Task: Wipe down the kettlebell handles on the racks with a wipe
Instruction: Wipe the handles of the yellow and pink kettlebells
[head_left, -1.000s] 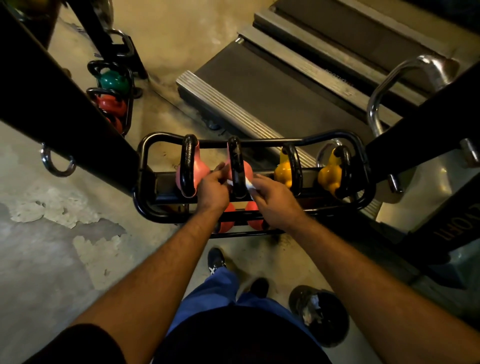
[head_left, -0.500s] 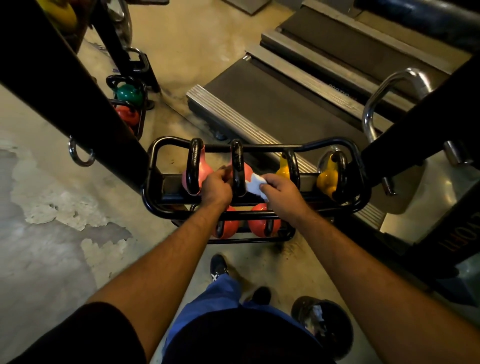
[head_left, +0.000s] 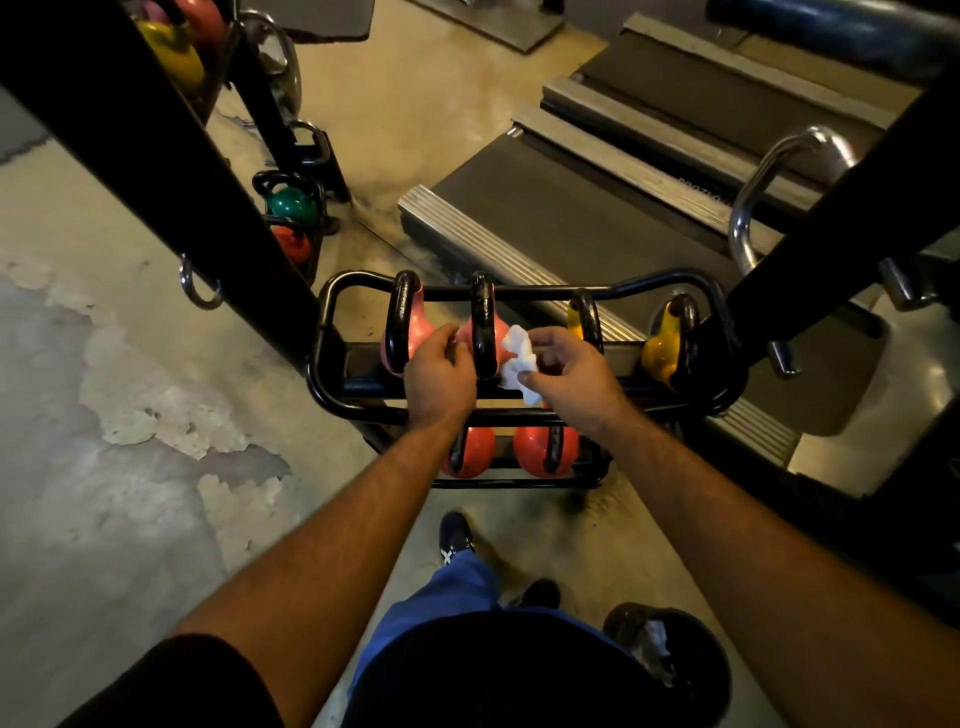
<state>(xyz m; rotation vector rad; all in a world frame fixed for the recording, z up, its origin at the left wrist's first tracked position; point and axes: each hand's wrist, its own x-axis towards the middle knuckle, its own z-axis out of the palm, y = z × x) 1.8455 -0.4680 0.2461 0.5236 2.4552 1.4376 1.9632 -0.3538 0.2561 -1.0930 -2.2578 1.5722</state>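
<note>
Head view of a black tubular rack (head_left: 332, 384) holding kettlebells on two tiers. Upper tier: four kettlebells, two pink at left and two yellow at right, each with a black handle standing upright. Lower tier: two red kettlebells (head_left: 545, 449) visible, partly hidden behind the near rail and the forearms. The left hand (head_left: 439, 376) rests against the second pink kettlebell (head_left: 491, 335), just left of its black handle (head_left: 483, 322), fingers curled toward it; whether they close round it cannot be told. The right hand (head_left: 574, 374) pinches a crumpled white wipe (head_left: 519, 361) between thumb and fingers, the wipe lying just right of that handle, touching or nearly so. Two dark diagonal frame beams cross the view, one at left (head_left: 156, 156) and one at right, the latter covering the rack's right end. A metal ring (head_left: 200, 291) hangs from the left beam. Far left, a second rack (head_left: 317, 208) carries one green and one red kettlebell. Treadmill decks (head_left: 571, 208) lie beyond. A dark bin (head_left: 670, 654) holding white scraps stands near right on the concrete floor.
</note>
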